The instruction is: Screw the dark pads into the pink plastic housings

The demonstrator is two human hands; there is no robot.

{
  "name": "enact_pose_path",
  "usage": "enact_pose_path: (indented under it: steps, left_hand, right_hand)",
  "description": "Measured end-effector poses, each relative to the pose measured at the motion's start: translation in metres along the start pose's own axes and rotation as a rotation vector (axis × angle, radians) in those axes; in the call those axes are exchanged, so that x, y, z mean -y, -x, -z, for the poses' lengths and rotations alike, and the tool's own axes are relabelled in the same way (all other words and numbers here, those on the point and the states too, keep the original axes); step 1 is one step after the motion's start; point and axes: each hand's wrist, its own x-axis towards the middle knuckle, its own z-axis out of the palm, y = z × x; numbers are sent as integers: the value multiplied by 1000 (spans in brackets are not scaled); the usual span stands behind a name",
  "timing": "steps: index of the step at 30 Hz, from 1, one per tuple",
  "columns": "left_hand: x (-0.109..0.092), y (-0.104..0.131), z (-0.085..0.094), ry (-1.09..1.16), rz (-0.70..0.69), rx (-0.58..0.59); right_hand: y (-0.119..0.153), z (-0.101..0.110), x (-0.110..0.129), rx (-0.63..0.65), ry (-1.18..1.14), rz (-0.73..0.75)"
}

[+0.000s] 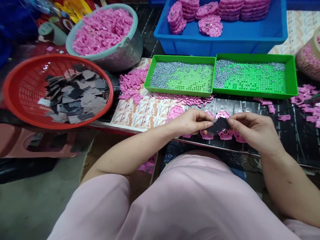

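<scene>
A thin dark flat piece (219, 126) is pinched between my two hands, just above the front edge of the table. My left hand (192, 122) grips its left end with thumb and fingers. At its right end, my right hand (251, 127) is closed on it the same way. Under and around the piece lies a row of pink plastic parts (224, 135), partly covered by my hands and the piece. Another pink part (175, 113) shows beyond my left wrist.
Behind my hands stand two green trays (179, 92) (255, 92) of small metal screws. A blue bin (220, 43) holds stacked pink parts. To the left are a red basket (12, 94) of dark flat pieces and a basket (136, 45) of small pink parts. Loose pink pieces (317, 113) lie at right.
</scene>
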Motion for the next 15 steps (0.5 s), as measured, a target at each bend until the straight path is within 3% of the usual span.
enact_pose_path:
  steps: [9, 15]
  left_hand:
    - [1, 6, 17, 60, 33, -150]
    - [1, 7, 14, 21, 0, -86]
  right_hand:
    - [-5, 21, -19, -53, 88, -3]
    - [-1, 21, -32, 50, 411, 162]
